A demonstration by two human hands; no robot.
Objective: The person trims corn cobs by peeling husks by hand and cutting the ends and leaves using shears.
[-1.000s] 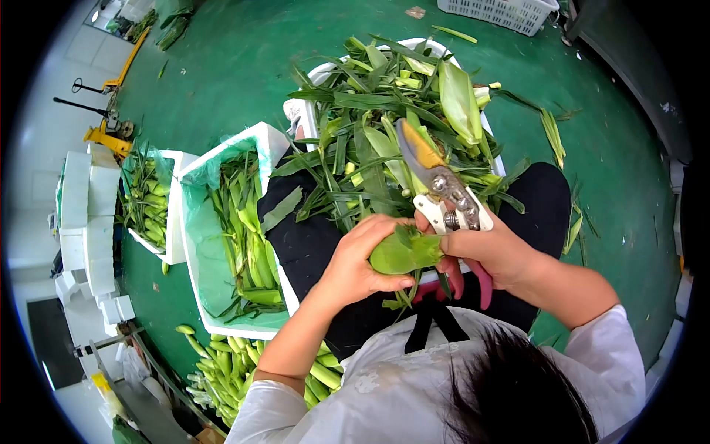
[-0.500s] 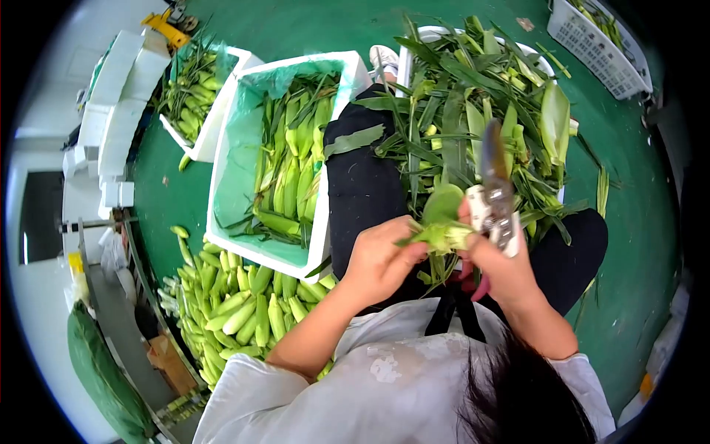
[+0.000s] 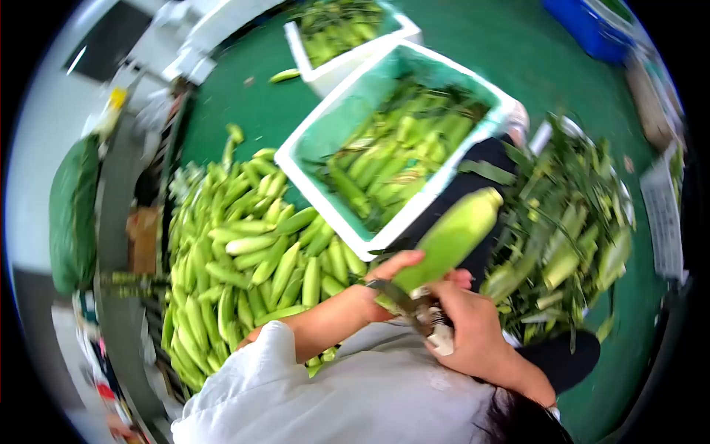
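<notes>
A green ear of corn [image 3: 452, 235] in its husk slants up in front of my lap, its pale cut end pointing away to the right. My left hand [image 3: 386, 283] is closed around its near end. Pruning shears [image 3: 430, 323] with a white-and-metal body sit in my right hand [image 3: 473, 325], whose fingers are wrapped about them close beside the corn. The shears' dark blade reaches left across the ear's lower end; whether it touches the husk I cannot tell. My right fingertips are partly hidden behind the ear.
A large heap of husked-green corn [image 3: 244, 270] lies on the left. Ahead stands a white foam box [image 3: 325, 122] lined in green, holding corn, with another foam box [image 3: 355, 55] behind. A tub of leaves and husks [image 3: 566, 229] stands right. A blue crate [image 3: 592, 33] is far right.
The view has turned left toward the corn heap. The leafy scraps between my hands are gone from them, and a whole trimmed ear is now there. The shears have tipped toward the left.
</notes>
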